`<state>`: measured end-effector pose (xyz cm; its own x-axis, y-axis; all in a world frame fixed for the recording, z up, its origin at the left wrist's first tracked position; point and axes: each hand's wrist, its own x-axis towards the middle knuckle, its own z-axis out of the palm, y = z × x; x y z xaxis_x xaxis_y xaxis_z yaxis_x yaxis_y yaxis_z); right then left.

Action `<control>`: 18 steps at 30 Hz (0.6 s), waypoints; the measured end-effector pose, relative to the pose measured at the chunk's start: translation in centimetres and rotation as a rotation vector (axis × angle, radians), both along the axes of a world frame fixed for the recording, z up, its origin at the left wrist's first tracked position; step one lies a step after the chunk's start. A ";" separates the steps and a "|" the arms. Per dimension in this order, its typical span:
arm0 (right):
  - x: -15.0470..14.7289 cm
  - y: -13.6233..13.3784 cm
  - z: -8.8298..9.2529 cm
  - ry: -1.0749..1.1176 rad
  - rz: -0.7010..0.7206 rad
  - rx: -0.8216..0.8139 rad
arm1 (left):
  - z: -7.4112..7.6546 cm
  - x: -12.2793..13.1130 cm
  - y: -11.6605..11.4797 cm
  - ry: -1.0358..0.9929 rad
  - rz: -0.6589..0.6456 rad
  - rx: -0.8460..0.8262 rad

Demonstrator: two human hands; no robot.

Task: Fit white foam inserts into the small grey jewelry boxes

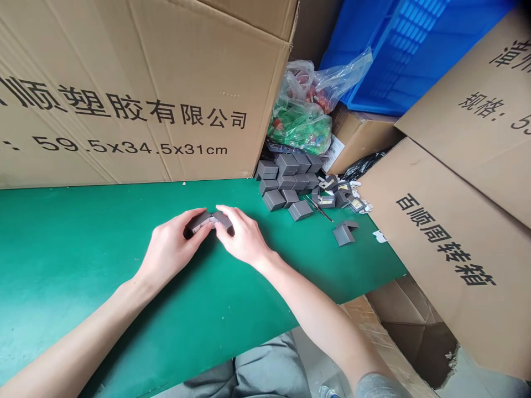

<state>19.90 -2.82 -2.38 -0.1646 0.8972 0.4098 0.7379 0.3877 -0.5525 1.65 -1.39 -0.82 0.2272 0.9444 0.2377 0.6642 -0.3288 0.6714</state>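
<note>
A small dark grey hinged box (209,220) is held between both hands just above the green table (83,260). My left hand (172,246) grips its left half with thumb and fingers closed round it. My right hand (240,235) pinches the right half, its fingers curled over the top. The box looks partly open, with a pale strip showing at the middle. Behind the hands, to the right, sits a pile of like grey boxes (288,179), and one more open grey box (344,232) lies apart near the table's right edge.
A big printed cardboard carton (136,88) stands along the back of the table. Clear bags of coloured parts (302,119), a blue plastic crate (415,50) and slanted cartons (448,243) crowd the right. Small loose items (342,193) lie by the pile.
</note>
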 end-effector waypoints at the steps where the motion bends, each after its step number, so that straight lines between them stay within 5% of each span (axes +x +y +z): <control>1: 0.0 0.0 0.0 0.023 -0.003 -0.010 | 0.1 0.0 0.0 -0.006 0.003 -0.016; 10: 2.0 -0.1 0.5 0.176 -0.006 -0.003 | 0.4 0.1 -0.4 -0.106 -0.172 -0.133; 18: 1.6 0.3 0.3 0.711 -0.018 -0.192 | -0.3 -0.4 0.5 -0.345 -0.167 -0.277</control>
<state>21.49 -2.57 -2.04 0.0974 0.9641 0.2471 0.1815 0.2269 -0.9568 1.25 -0.90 -1.11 0.3335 0.9401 0.0704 0.3398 -0.1895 0.9212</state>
